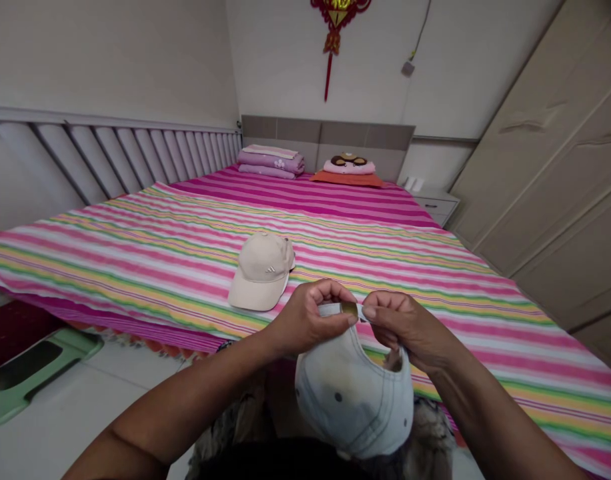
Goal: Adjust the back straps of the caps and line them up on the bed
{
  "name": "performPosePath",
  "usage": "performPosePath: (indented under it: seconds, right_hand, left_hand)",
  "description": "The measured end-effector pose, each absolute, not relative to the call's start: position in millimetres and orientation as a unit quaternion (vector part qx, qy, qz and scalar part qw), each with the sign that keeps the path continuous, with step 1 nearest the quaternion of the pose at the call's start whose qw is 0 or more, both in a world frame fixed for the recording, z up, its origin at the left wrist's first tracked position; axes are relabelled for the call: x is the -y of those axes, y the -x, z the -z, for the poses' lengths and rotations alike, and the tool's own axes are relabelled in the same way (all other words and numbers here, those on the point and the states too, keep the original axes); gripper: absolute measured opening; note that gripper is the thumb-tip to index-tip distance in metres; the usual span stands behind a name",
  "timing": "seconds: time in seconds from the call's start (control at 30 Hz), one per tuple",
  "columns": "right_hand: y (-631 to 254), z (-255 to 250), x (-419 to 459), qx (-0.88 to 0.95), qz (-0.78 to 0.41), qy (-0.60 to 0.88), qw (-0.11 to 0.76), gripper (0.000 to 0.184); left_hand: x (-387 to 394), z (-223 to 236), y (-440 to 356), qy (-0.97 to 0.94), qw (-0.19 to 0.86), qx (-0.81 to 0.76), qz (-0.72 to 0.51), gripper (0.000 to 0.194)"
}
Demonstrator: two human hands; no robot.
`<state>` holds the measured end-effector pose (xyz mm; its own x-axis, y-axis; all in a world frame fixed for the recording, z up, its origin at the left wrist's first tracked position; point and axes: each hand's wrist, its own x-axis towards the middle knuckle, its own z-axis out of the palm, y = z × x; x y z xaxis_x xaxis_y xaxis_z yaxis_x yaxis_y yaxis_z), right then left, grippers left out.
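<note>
Left hand [310,320]: I pinched the strap [362,313] by its buckle [349,309].
Right hand [410,327]: I pinched the tip; loose fingers might have let it slip.
Cap [353,400]: at six o'clock from my hands; its weight might have twisted the strap.

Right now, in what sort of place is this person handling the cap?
Most likely a bedroom: there is a wide bed with a headboard, folded purple bedding near it, and a small cabinet beside the bed.
</note>
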<state>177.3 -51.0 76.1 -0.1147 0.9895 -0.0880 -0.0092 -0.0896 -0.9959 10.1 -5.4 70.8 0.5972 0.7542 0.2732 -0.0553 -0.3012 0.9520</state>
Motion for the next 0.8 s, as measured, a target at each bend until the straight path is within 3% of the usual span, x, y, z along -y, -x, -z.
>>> performPosePath:
  seconds: [0.57, 0.67, 0.8]
  right_hand:
    - [-173.9, -76.9, 50.1, 0.506, -0.563, 0.482, 0.443, 0.024]
    - [-172.8, -76.1, 52.6, 0.542, -0.516, 0.492, 0.445, 0.023]
    - [-168.4, -78.2, 59.2, 0.659, -0.311, 0.538, 0.423, 0.032]
  left_hand:
    - [5.5, -70.8, -5.0, -0.774, 0.450, -0.239, -0.375, 0.019]
    - [3.0, -68.1, -3.6, -0.735, 0.521, -0.233, -0.365, 0.020]
    - [-1.5, -60.8, -5.9, -0.616, 0.680, -0.217, -0.335, 0.033]
